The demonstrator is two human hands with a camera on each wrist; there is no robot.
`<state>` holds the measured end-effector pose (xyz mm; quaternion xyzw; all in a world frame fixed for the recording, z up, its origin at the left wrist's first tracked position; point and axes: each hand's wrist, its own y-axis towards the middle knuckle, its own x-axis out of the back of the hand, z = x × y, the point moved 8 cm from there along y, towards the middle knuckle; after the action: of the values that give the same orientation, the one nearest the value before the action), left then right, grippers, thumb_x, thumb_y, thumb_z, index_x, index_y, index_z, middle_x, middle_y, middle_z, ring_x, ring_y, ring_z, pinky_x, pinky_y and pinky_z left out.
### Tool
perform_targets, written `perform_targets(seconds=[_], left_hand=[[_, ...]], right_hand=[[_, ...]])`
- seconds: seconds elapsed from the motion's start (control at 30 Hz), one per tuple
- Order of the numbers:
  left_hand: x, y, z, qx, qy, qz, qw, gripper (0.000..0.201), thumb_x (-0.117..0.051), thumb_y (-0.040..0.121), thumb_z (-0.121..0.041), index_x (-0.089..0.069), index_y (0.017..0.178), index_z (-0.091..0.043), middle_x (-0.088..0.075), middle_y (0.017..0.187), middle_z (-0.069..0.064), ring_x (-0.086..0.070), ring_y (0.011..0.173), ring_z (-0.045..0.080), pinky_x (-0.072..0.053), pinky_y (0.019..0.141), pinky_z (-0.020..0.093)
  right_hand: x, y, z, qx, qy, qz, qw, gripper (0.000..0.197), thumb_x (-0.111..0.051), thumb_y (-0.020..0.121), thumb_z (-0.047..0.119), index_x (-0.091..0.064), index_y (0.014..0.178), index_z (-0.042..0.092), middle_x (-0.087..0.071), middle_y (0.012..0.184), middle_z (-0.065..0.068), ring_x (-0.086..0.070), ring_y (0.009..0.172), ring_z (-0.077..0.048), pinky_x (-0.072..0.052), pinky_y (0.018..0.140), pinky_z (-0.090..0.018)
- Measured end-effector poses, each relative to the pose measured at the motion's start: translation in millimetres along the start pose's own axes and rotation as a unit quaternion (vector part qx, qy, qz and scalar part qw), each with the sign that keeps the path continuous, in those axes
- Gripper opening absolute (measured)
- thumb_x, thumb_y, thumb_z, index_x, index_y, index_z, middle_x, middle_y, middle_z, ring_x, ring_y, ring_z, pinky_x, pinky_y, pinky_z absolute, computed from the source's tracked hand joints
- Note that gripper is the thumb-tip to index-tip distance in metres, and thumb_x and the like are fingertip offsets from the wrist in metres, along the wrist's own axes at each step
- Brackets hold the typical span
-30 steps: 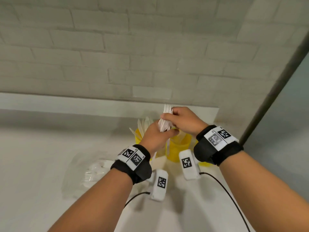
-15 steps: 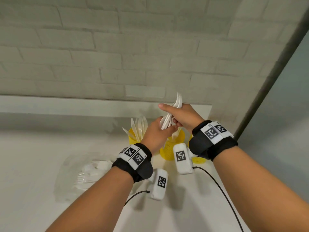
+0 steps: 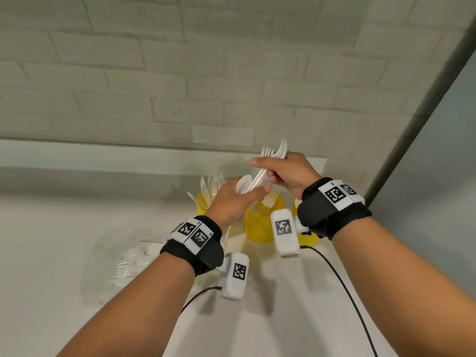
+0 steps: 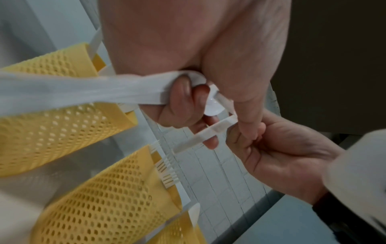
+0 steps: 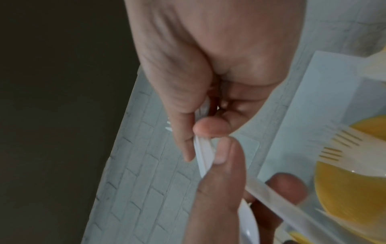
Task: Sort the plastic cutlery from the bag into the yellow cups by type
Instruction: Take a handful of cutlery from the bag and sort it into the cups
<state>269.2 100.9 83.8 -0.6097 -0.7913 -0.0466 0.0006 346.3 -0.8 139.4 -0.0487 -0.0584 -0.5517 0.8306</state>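
Plain indoor room, kind unclear: white-painted brick wall [image 3: 180, 81], bare white surface [image 3: 46, 253] against a ledge [image 3: 103, 155], dark upright frame [image 3: 417, 114] beside a grey panel [image 3: 438, 163].

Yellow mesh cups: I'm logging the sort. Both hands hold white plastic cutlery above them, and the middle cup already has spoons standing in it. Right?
Not quite. The middle yellow mesh cup holds white plastic forks, not spoons; the head view shows their tines. The rest stands: the left hand and right hand both hold the white plastic cutlery above the cups.
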Motion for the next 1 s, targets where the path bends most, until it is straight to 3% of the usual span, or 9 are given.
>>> perform_targets(seconds=[0.13,0.27,0.4,0.5,0.6,0.73,0.87,0.93,1.0], left_hand=[[18.7,1.3,2.9,0.027,-0.013,-0.065,0.997,0.033,-0.071,0.082,-0.046,-0.051,0.083,-0.019,-0.041,0.05,-0.016,-0.038,0.044,0.004,-0.03,0.045,0.018],[32.2,2.8,-0.8,0.032,-0.057,-0.099,0.993,0.033,-0.069,0.082,-0.047,-0.057,0.087,-0.017,-0.052,0.063,-0.01,-0.037,0.052,0.01,-0.031,0.048,0.024],[33.1,2.8,-8.0,0.018,-0.077,-0.104,0.991,0.033,-0.069,0.084,-0.044,-0.055,0.082,-0.013,-0.046,0.059,-0.007,-0.031,0.046,0.01,-0.028,0.045,0.024],[28.3,0.9,-9.4,0.025,-0.073,-0.088,0.993,0.034,-0.066,0.085,-0.048,-0.056,0.081,-0.016,-0.048,0.06,-0.01,-0.033,0.047,0.008,-0.03,0.046,0.022],[25.9,0.4,-9.4,0.034,-0.091,-0.083,0.992,0.035,-0.063,0.085,-0.053,-0.057,0.083,-0.019,-0.051,0.078,0.001,-0.033,0.051,0.009,-0.03,0.046,0.022],[24.5,-0.1,-12.2,0.051,-0.132,-0.079,0.987,0.039,-0.059,0.086,-0.057,-0.055,0.087,-0.018,-0.056,0.08,0.0,-0.031,0.049,0.01,-0.026,0.043,0.021],[23.6,-0.3,-13.3,0.059,-0.13,-0.077,0.987,0.042,-0.056,0.087,-0.059,-0.054,0.089,-0.017,-0.057,0.079,0.0,-0.03,0.048,0.01,-0.025,0.042,0.021],[23.1,-0.4,-13.8,0.06,-0.13,-0.073,0.987,0.042,-0.056,0.087,-0.058,-0.055,0.088,-0.017,-0.057,0.079,0.0,-0.031,0.047,0.01,-0.025,0.042,0.021],[24.3,-0.2,-13.3,0.062,-0.129,-0.075,0.987,0.041,-0.056,0.087,-0.057,-0.054,0.088,-0.017,-0.055,0.077,0.0,-0.031,0.046,0.009,-0.025,0.041,0.021]], right_hand=[[23.4,9.2,20.7,0.043,0.041,-0.087,0.994,0.019,-0.08,0.072,0.01,-0.062,0.066,0.009,-0.052,0.047,0.0,-0.046,0.037,-0.008,-0.048,0.045,-0.016],[40.6,23.2,16.4,0.063,-0.031,-0.14,0.988,0.025,-0.083,0.069,0.016,-0.061,0.058,0.011,-0.06,0.054,-0.006,-0.055,0.042,-0.013,-0.058,0.06,-0.029],[29.4,31.1,-33.1,-0.005,-0.173,-0.102,0.98,0.033,-0.082,0.069,0.028,-0.059,0.051,0.013,-0.059,0.043,0.002,-0.059,0.044,-0.012,-0.054,0.061,-0.027],[20.0,29.4,-66.6,-0.069,-0.258,-0.055,0.962,0.037,-0.083,0.064,0.037,-0.06,0.058,0.008,-0.06,0.051,-0.003,-0.055,0.048,-0.016,-0.047,0.059,-0.026],[17.1,24.1,-69.7,-0.097,-0.271,-0.053,0.956,0.042,-0.086,0.063,0.031,-0.05,0.059,0.012,-0.062,0.06,-0.008,-0.06,0.055,-0.021,-0.052,0.064,-0.03],[22.6,19.9,-52.9,-0.071,-0.298,-0.093,0.947,0.041,-0.087,0.061,0.023,-0.047,0.063,0.013,-0.068,0.081,-0.014,-0.071,0.08,-0.029,-0.057,0.073,-0.034],[12.1,11.6,-57.4,-0.113,-0.347,-0.021,0.931,0.041,-0.089,0.059,0.029,-0.055,0.068,0.008,-0.068,0.078,-0.013,-0.069,0.076,-0.028,-0.056,0.075,-0.034],[11.7,8.5,-56.2,-0.122,-0.34,-0.014,0.932,0.046,-0.089,0.059,0.031,-0.061,0.083,0.004,-0.064,0.084,-0.012,-0.066,0.082,-0.028,-0.056,0.078,-0.036],[13.1,6.5,-50.2,-0.114,-0.361,-0.011,0.926,0.066,-0.088,0.061,0.035,-0.06,0.111,0.002,-0.062,0.104,-0.011,-0.063,0.099,-0.027,-0.055,0.085,-0.037]])
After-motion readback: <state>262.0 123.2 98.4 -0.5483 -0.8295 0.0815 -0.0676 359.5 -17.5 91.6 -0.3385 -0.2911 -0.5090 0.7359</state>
